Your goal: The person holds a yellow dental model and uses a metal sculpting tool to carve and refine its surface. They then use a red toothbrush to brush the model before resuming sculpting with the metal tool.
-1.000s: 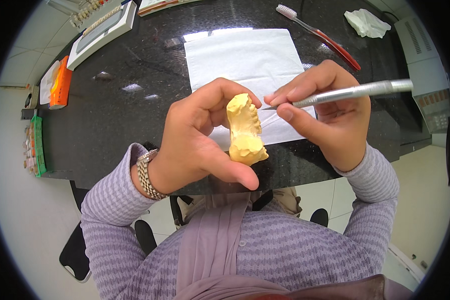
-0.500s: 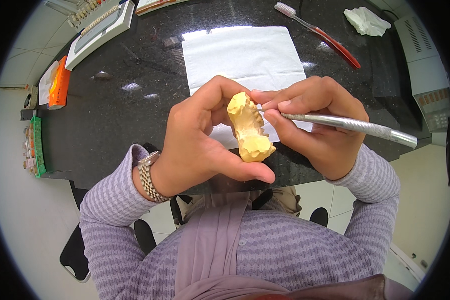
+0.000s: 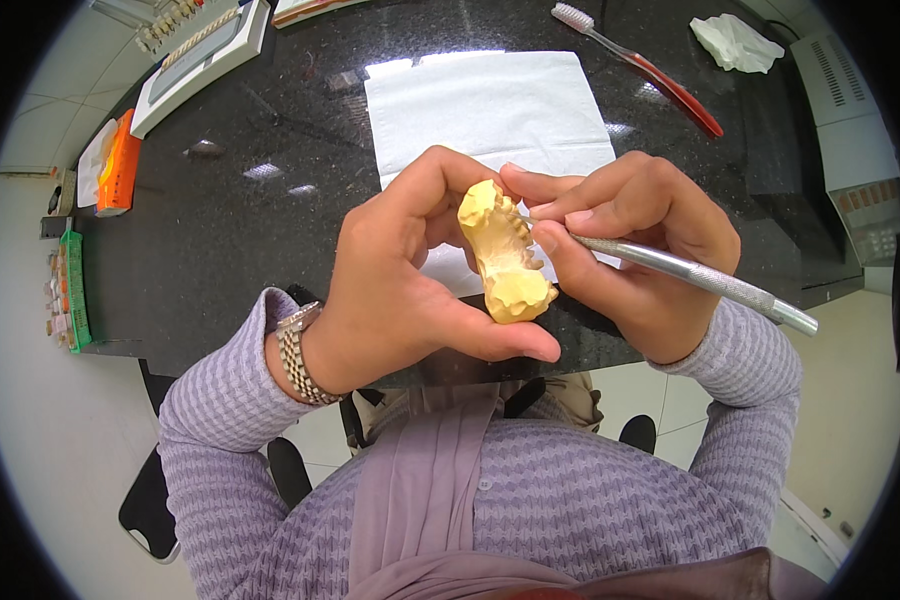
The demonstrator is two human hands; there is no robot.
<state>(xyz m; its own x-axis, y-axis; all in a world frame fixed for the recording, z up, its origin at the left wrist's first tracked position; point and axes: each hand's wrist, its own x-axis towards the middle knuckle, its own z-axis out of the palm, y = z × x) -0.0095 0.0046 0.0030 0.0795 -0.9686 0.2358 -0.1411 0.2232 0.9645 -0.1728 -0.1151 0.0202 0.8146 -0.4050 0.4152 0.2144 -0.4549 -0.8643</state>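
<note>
My left hand is closed round a yellow plaster dental model held upright on its side, with its row of teeth facing right and the thumb below it. My right hand grips a slim silver metal instrument like a pen, its handle slanting down to the right. The instrument's tip is at the upper teeth of the model, partly hidden by my fingertips. Under both hands lies a white paper sheet on the dark speckled counter.
A red toothbrush and crumpled white paper lie at the back right, beside a grey machine. At the left are a white tray, an orange box and a green rack of small items.
The instrument and my right hand have moved left and down to the model, and the handle now slants downward to the right. My left hand has shifted slightly right with the model.
</note>
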